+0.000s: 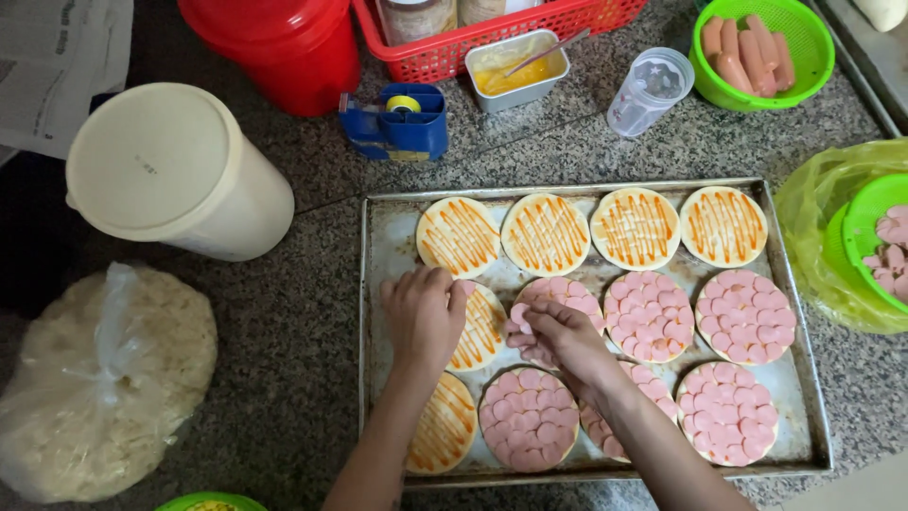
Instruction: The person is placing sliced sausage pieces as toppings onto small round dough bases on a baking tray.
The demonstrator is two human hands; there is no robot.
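A speckled grey granite counter (312, 312) fills the view, and nearly everything on it sits around a worn metal baking tray (383, 246). Left of the tray lies a clear plastic bag of pale crumbly stuff (99, 378), and above that bag, still left of the tray, a lidded cream bucket (170, 170) lies tilted. Beyond the tray's far left corner stands a red bucket (274, 47), with a red mesh basket (492, 38) next to it holding jars. At the tray's right edge a yellow-green plastic bag (813, 227) holds a green strainer of pink sausage slices (889, 246); past the far right corner a green basket of whole sausages (757, 52) sits. Just beyond the tray's far rim are a blue tape dispenser (397, 123), a small tub of yellow sauce (515, 71) with a spoon in it, and a clear plastic cup (648, 90) on its side.

On the tray lie round dough bases: four along the far row striped with orange sauce (544, 234), others covered with pink sausage slices (651, 315).

The left hand (423, 317) rests curled, fingers down, on a sauced base (480, 331) in the middle row. The right hand (558, 336) pinches a sausage slice (519, 317) between thumb and fingertips over the neighbouring base.
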